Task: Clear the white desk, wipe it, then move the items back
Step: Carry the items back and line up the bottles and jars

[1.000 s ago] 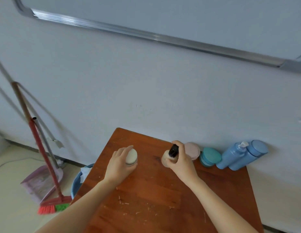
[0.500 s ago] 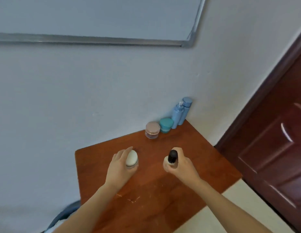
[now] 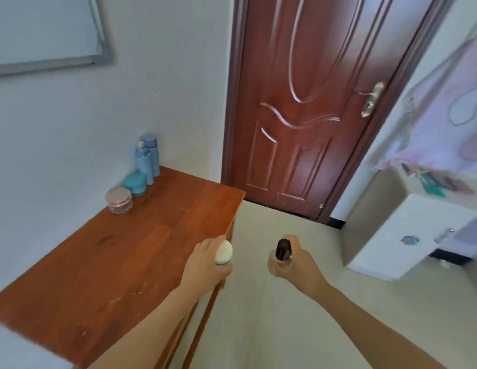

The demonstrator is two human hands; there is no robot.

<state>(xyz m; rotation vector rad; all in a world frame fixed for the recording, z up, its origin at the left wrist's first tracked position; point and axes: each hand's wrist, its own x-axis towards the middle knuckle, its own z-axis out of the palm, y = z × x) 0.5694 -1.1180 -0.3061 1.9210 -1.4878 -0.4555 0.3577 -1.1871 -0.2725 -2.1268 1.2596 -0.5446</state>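
Note:
My left hand [image 3: 205, 265] grips a small jar with a rounded white lid [image 3: 223, 252], held in the air over the right edge of the brown wooden table [image 3: 104, 262]. My right hand [image 3: 296, 265] grips a small bottle with a black cap [image 3: 282, 249] above the floor, right of that table. A pink-lidded clear jar [image 3: 118, 200], a teal jar [image 3: 135, 184] and two blue bottles [image 3: 147, 159] stand against the wall at the table's far edge. The white desk [image 3: 407, 230] is at the right, blurred.
A closed dark red door [image 3: 306, 110] with a metal handle stands ahead. Beige floor [image 3: 280, 315] lies between the brown table and the white desk. A whiteboard [image 3: 45, 30] hangs on the wall at upper left. Blurred small items lie on the desk's far part.
My view has swung right, from the wall to the door and white desk. Both hands have lifted the jar and the bottle off the brown table and carried them right, past its edge.

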